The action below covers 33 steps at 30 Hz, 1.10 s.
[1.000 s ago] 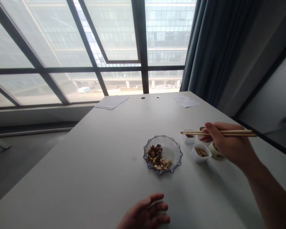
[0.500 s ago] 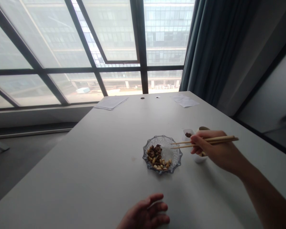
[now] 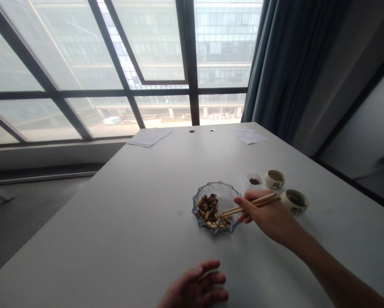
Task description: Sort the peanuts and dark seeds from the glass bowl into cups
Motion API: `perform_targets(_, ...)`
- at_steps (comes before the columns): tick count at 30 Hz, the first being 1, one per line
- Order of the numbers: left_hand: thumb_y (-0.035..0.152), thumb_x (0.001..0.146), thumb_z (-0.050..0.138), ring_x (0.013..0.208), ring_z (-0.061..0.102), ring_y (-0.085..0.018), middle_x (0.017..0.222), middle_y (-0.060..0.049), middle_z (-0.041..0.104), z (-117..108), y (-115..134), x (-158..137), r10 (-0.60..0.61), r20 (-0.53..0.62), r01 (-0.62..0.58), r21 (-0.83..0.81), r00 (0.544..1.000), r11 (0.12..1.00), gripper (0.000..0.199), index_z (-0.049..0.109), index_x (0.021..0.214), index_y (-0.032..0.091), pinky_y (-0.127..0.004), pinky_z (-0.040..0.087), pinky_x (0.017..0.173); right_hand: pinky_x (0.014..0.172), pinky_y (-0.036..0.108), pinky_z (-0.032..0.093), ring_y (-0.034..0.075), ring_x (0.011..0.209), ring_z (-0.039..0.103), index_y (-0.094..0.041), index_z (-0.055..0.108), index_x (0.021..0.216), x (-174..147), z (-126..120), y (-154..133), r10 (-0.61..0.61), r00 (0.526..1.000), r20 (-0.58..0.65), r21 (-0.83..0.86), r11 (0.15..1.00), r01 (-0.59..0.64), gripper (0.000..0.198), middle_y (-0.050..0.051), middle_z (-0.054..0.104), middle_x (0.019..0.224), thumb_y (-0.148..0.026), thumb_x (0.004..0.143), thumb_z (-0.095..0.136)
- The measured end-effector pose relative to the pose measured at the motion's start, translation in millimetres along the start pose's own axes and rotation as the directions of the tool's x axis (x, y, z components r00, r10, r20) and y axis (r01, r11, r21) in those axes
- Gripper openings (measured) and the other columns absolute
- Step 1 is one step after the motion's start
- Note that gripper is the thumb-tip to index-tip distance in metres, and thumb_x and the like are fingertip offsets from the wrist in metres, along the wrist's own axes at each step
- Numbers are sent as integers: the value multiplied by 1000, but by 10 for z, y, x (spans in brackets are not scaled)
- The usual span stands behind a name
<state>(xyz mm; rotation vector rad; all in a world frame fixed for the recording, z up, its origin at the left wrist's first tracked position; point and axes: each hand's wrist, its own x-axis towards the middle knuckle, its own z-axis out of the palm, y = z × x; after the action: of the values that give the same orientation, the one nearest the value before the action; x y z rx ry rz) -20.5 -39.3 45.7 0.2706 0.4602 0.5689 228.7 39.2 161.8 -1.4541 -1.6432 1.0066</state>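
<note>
My right hand (image 3: 265, 216) is closed around a pair of wooden chopsticks (image 3: 233, 210). Their tips reach down into a scalloped glass bowl (image 3: 223, 191), beside or touching the pale nuts (image 3: 214, 223) that look like pistachios. Dark, slender seeds or shells (image 3: 209, 201) are heaped at the bowl's left side. Whether a nut is pinched between the tips is too small to tell. My left hand (image 3: 196, 284) is open at the bottom, fingers slightly curled and apart, holding nothing, nearer to me than the bowl.
Behind my right hand stand a white plastic cup (image 3: 255, 184) with dark bits inside and two cream cups (image 3: 274, 179) with dark characters. Papers (image 3: 150, 137) lie at the far left of the white table (image 3: 140, 205), and more sheets (image 3: 249, 136) at the far right.
My right hand has moved left and slightly down, bringing the chopstick tips lower into the bowl near the pale nuts. The cream cups now show fully. My left hand is unmoved.
</note>
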Motion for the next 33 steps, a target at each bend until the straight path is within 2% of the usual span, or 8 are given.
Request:
perform_targets(15,31,87,59,103,68,-20,109,-2,78,16,-13,-20,10,-29,-10,2,1000,1000,33,72,116,22,-32,39,95,58,28,54,21,62,72,-21,66,71,-68,-15,-114,-44,999,-14,-77,996,43,33,4,73,64,-47,91,61)
perform_targets(21,29,87,59,103,68,-21,109,-3,78,-12,-15,-31,2,-19,-2,0,1000,1000,33,72,116,22,-33,38,97,56,27,56,22,65,74,-22,59,65,-44,22,-57,-40,999,-24,-42,998,39,39,2,71,63,-48,94,57)
perform_targets(25,29,89,55,104,67,-21,111,-3,77,-21,-22,-37,14,-24,-14,0,1000,1000,33,71,117,21,-34,38,97,58,28,57,22,66,75,-21,62,67,-47,18,-69,-66,997,-43,-74,995,63,40,3,72,64,-49,96,54)
perform_targets(27,30,89,55,104,67,-21,110,-4,77,-18,-25,-35,15,-23,-15,-2,1000,1000,33,71,116,21,-34,38,97,57,28,57,22,66,75,-21,66,70,-63,-72,-106,-78,994,-82,-113,991,69,40,4,73,65,-51,95,56)
perform_targets(30,30,89,56,103,67,-20,109,-3,77,-5,-28,-30,8,-12,-8,-4,1000,1000,32,72,115,22,-33,37,98,58,29,59,23,67,76,-22,72,79,-115,-355,-172,-103,972,-211,-154,986,71,37,5,76,70,-54,92,61)
perform_targets(33,30,89,56,103,67,-20,110,-3,76,6,-29,-28,14,-8,-14,-6,1000,1000,32,72,115,23,-33,37,99,48,29,57,25,61,75,-22,76,85,-195,-709,-206,-129,895,-426,-247,969,23,38,7,76,70,-58,88,64)
